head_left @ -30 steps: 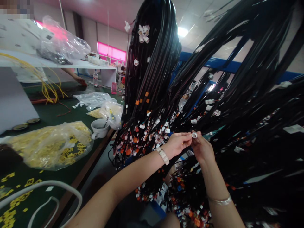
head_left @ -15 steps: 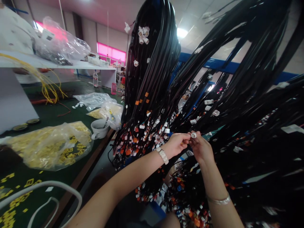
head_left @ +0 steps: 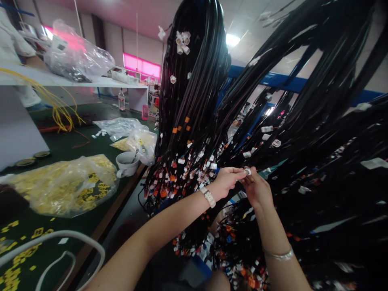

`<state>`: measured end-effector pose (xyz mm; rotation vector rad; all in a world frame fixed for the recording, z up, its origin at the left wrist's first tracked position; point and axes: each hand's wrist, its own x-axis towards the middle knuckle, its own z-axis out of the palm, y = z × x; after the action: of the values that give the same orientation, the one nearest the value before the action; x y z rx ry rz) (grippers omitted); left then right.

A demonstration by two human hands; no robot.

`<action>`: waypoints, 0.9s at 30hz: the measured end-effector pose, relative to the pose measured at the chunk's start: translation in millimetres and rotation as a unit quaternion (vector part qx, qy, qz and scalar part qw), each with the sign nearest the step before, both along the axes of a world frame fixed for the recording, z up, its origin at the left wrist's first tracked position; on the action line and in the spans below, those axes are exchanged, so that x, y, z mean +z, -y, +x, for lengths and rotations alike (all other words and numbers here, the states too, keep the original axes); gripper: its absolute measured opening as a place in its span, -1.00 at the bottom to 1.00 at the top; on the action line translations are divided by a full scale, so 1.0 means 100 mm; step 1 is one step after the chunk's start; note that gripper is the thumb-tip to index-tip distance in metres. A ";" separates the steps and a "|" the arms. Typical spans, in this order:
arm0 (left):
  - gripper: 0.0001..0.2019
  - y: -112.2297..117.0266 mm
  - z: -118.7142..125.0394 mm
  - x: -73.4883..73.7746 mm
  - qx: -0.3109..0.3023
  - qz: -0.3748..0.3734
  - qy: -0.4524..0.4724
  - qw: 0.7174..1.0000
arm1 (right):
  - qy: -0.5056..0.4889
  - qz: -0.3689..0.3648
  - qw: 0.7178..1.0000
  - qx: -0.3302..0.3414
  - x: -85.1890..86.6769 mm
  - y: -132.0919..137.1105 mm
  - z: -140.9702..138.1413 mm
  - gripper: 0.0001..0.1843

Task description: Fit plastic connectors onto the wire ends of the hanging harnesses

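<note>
A small white wire connector (head_left: pixel 247 171) is pinched in the fingers of my right hand (head_left: pixel 258 192), with a thin reddish wire running off to its right. My left hand (head_left: pixel 227 182) is closed, thumb and forefinger together at the connector's left side. Whatever small piece those fingertips grip is hidden. Around both hands hang thick bundles of black cables (head_left: pixel 194 93), ending in many white and orange connectors (head_left: pixel 163 193).
On the green table (head_left: pixel 100 226) at left lie a bag of yellow pieces (head_left: pixel 66 186), loose yellow pieces, a white cup (head_left: pixel 127 163) and tape rolls (head_left: pixel 26 162). A blue rack bar (head_left: pixel 273 80) crosses behind the cables. Another person's sleeve (head_left: pixel 22 44) shows at upper left.
My left fingertips have moved slightly right, up against the connector, which has turned a little in my right hand. The person at upper left has shifted.
</note>
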<state>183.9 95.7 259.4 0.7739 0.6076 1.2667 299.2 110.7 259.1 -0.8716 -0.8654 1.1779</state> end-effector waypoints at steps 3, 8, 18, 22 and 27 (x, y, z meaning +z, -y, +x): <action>-0.72 -0.02 0.00 -0.02 0.013 0.009 -0.020 1.000 | 0.002 0.005 1.000 -0.005 -0.01 -0.01 0.01 -0.73; -0.67 -0.03 0.02 -0.03 0.025 0.002 -0.018 1.000 | 0.004 0.009 1.000 -0.004 -0.02 -0.02 0.01 -0.72; -0.78 0.00 0.09 -0.02 0.065 0.007 -0.035 0.997 | -0.005 0.015 1.000 -0.020 -0.02 0.00 -0.03 -0.73; -0.89 0.02 0.10 0.01 0.080 0.012 -0.051 0.995 | -0.007 0.014 1.000 -0.018 -0.02 0.01 -0.04 -0.72; -0.94 0.09 0.10 0.09 0.103 -0.008 -0.044 0.994 | 0.001 0.017 1.000 -0.020 -0.01 0.02 -0.05 -0.71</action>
<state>194.1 87.1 268.7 0.7715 0.7848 1.4182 294.1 108.4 258.2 -0.8591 -0.8630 1.1259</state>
